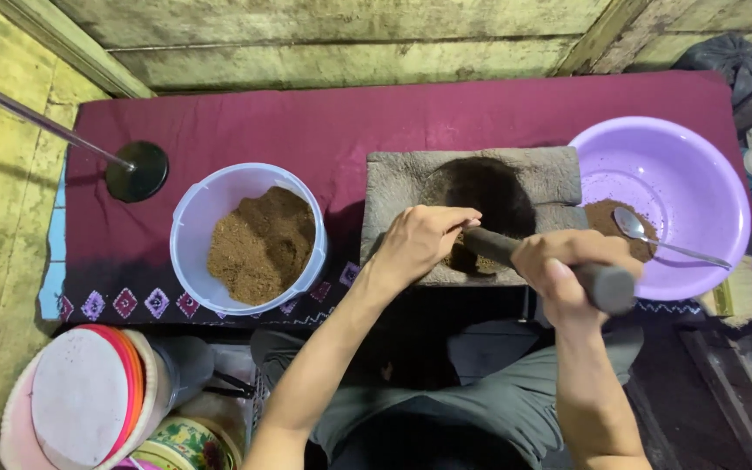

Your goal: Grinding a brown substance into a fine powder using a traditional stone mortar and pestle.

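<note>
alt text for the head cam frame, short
Seen from above, a seated person's right hand grips a dark pestle angled into a grey stone mortar while the left hand rests at its hollow. A white bucket of brown powder stands left, a purple basin with a spoon right, on a maroon cloth.
</note>
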